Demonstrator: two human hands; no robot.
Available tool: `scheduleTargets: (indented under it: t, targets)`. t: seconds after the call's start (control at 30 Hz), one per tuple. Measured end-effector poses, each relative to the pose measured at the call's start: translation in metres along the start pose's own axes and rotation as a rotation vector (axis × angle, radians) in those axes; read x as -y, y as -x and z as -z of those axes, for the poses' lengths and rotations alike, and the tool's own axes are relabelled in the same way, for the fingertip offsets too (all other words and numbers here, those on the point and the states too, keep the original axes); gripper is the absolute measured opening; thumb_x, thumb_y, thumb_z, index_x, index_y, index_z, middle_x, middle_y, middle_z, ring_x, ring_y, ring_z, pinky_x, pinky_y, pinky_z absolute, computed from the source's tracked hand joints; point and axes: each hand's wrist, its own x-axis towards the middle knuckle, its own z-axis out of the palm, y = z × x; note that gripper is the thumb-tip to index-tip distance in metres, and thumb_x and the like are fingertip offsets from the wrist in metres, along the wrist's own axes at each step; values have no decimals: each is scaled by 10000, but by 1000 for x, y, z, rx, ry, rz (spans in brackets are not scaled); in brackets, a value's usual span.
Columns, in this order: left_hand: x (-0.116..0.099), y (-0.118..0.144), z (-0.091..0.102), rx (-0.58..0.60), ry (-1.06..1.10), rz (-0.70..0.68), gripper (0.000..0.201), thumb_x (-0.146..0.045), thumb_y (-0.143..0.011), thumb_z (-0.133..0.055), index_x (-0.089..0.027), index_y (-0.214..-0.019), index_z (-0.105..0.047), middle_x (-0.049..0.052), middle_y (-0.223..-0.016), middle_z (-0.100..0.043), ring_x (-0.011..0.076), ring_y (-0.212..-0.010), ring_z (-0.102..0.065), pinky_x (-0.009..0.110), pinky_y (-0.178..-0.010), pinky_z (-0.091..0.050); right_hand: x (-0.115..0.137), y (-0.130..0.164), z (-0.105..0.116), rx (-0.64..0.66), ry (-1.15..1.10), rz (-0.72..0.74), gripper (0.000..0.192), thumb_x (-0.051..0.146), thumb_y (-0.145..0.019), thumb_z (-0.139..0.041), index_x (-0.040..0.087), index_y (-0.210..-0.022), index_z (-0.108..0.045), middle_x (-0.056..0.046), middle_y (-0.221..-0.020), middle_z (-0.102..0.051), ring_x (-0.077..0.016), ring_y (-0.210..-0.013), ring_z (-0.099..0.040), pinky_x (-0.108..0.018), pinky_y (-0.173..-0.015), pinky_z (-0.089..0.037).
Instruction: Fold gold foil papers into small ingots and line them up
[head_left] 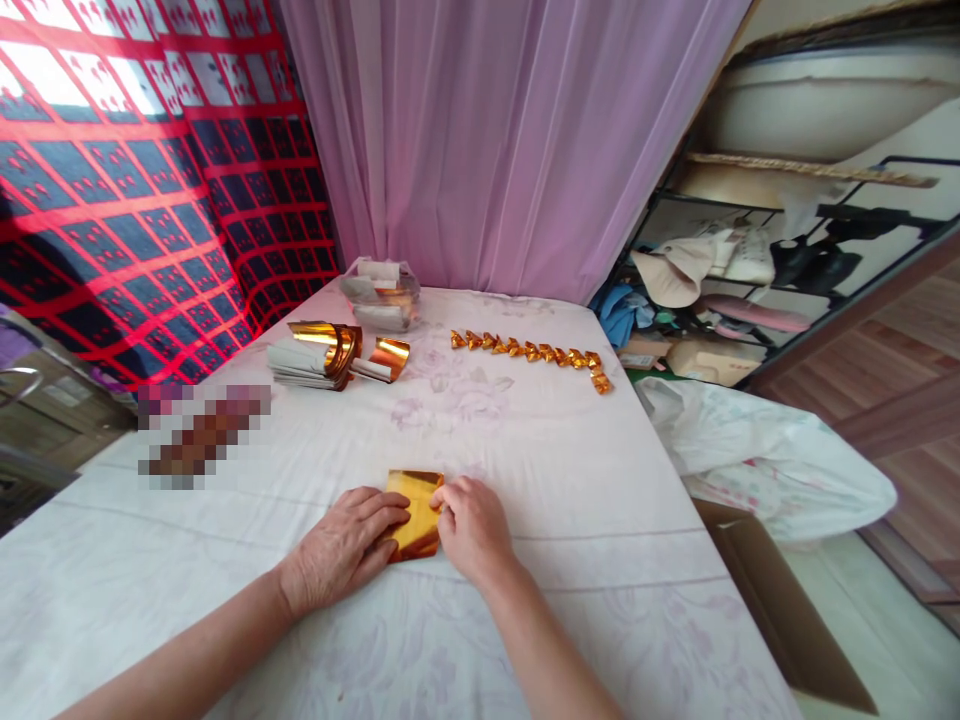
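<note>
A sheet of shiny gold foil paper [415,515] lies flat on the cloth-covered table in front of me. My left hand [341,545] rests on its left side, fingers stretched out and pressing it down. At the right edge, my right hand [474,525] is closed, thumb and fingers pinching the paper. Beyond my hands to the left is a stack of gold foil sheets [315,355] with pale backs, some curled. A loose curled foil sheet [388,355] lies beside it. A row of small folded gold foil pieces [529,350] runs across the back right.
A clear plastic bag [380,295] with more paper stands at the table's back. A purple curtain [487,150] hangs behind, a red checked cloth [187,160] at left. Right of the table are a shelf with shoes [750,255], a white plastic bag [780,460] and a cardboard box [787,610].
</note>
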Motion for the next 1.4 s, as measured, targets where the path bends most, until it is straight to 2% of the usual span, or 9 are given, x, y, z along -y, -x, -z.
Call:
scheduleTargets:
  t: [0.2,0.37,0.5,0.6,0.77,0.97,1.2,1.3,1.4]
  targets:
    - [-2,1,0,-39,21,11,313,-142,-869,-512,-201,-1166,-591,77,-1169,-666,218,-1043,-604,384,-927,-499,-3,7,-9,-169,-64,46,168,67,-786,-545,217,-782,-620,-14,-786,-615,-184,-782,-565,-306,-725,-381]
    - [0,1,-2,-43,48,11,316,-134,-860,-528,-190,-1163,-596,83,-1170,-663,231,-1085,-587,411,-952,-489,0,8,-7,-163,-44,44,89,155,-834,-579,214,-774,-607,-20,-793,-610,-186,-786,-563,-303,-723,-372]
    - [1,2,-4,-26,70,17,299,-160,-870,-551,-186,-1162,-605,85,-1193,-662,247,-1121,-579,434,-978,-474,0,8,-7,-154,-18,24,124,172,-851,-573,217,-740,-607,-19,-764,-611,-188,-769,-564,-306,-710,-378]
    - [3,3,-5,-15,83,21,299,-199,-886,-562,-189,-1182,-602,88,-1209,-658,256,-1131,-573,452,-982,-467,-2,9,-6,-152,-30,24,112,146,-851,-553,212,-849,-644,-31,-819,-641,-199,-803,-579,-318,-737,-402]
    - [6,4,-3,-9,104,11,309,-241,-902,-561,-184,-1203,-596,94,-1230,-649,264,-1152,-559,461,-987,-454,-4,11,-5,-143,-44,60,247,75,-852,-475,217,-898,-672,-41,-860,-645,-197,-834,-589,-328,-769,-431]
    - [9,2,0,-14,125,-35,523,-562,-854,-612,-172,-1202,-596,132,-1218,-642,305,-1126,-561,493,-957,-457,-4,14,-4,-136,-66,48,305,40,-798,-449,210,-913,-675,-47,-894,-645,-199,-845,-584,-343,-789,-454]
    - [10,2,-2,7,158,5,340,-414,-953,-520,-199,-1201,-607,103,-1204,-649,275,-1131,-560,471,-955,-462,0,32,16,-35,-183,60,506,-5,-656,-432,224,-1059,-636,-70,-1149,-616,-215,-1086,-570,-400,-949,-461]
    - [10,2,-2,0,159,7,320,-387,-976,-479,-197,-1194,-617,100,-1190,-656,266,-1125,-564,462,-953,-469,5,34,22,15,-187,31,400,99,-706,-576,240,-1075,-637,-72,-1185,-607,-243,-1117,-565,-427,-974,-454]
    - [11,2,-3,-4,153,3,300,-352,-981,-475,-192,-1190,-619,98,-1193,-656,263,-1123,-566,454,-951,-474,8,30,17,-40,-171,24,146,223,-779,-676,236,-924,-676,-57,-1073,-636,-223,-1020,-597,-385,-898,-480]
